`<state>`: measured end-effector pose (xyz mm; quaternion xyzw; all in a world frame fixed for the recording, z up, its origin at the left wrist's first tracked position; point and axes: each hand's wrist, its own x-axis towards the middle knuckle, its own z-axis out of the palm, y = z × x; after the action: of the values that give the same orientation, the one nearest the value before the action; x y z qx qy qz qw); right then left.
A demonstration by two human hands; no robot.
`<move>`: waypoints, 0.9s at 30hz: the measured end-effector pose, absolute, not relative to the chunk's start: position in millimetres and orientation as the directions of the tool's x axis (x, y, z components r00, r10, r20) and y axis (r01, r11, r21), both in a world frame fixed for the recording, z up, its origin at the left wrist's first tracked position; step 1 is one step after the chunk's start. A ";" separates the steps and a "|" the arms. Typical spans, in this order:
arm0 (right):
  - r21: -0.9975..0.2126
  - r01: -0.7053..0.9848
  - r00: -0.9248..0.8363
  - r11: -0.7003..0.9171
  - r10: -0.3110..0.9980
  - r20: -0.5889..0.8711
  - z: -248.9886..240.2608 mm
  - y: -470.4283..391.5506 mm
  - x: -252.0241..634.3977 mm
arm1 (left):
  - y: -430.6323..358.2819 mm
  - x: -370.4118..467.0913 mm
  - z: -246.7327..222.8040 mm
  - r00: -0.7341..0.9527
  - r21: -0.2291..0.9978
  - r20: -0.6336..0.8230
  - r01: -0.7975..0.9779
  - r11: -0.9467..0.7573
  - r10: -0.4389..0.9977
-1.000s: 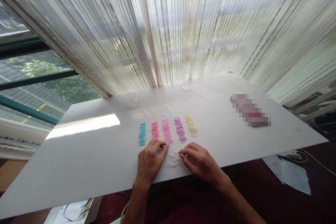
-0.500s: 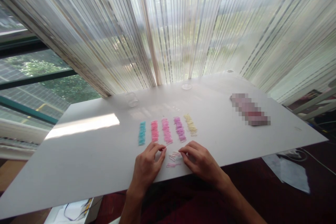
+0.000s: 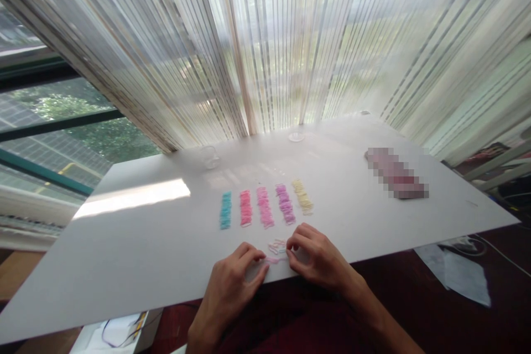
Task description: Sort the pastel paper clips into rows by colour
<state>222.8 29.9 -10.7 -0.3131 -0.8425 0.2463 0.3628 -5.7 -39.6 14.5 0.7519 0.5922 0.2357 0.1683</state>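
Five columns of small slim looped pieces lie side by side: teal [image 3: 225, 211], coral [image 3: 245, 209], pink [image 3: 265, 208], purple [image 3: 286, 204] and pale yellow [image 3: 302, 197]. Closer to me is a small loose pile of pale and mixed pieces [image 3: 276, 245], with a pink-lilac piece [image 3: 271, 260] just below it. My left hand [image 3: 236, 276] is at the left end of that piece, thumb and forefinger apart. At the pile's right side, my right hand [image 3: 317, 254] has its fingertips pinched together; whatever they hold is too small to make out.
These lie on a white table [image 3: 136, 254]. A clear container [image 3: 211, 158] and a clear round lid [image 3: 296, 136] stand near the far edge. A pixelated pinkish object [image 3: 396, 174] lies at right. Striped string curtains [image 3: 286, 38] hang behind the table.
My left hand has moved down toward me, from just under the coral and pink columns to the lilac piece. My right hand has stayed by the pile, its fingertips slightly lower.
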 end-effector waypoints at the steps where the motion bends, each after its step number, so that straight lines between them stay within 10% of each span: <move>1: -0.643 0.344 -0.542 0.684 0.704 0.458 -10.7 30.0 223.0 | -40.7 -6.1 14.1 0.185 0.526 0.150 0.817 -0.237 0.971; 27: -0.671 0.256 -0.514 0.696 0.686 0.515 -12.7 29.0 224.8 | -27.6 -2.1 6.7 0.211 0.601 0.305 0.714 -0.359 0.929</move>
<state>224.8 29.0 -12.7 -0.2842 -0.8281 0.2670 0.4027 -2.1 -27.6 6.7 0.7598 0.5406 0.3198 0.1676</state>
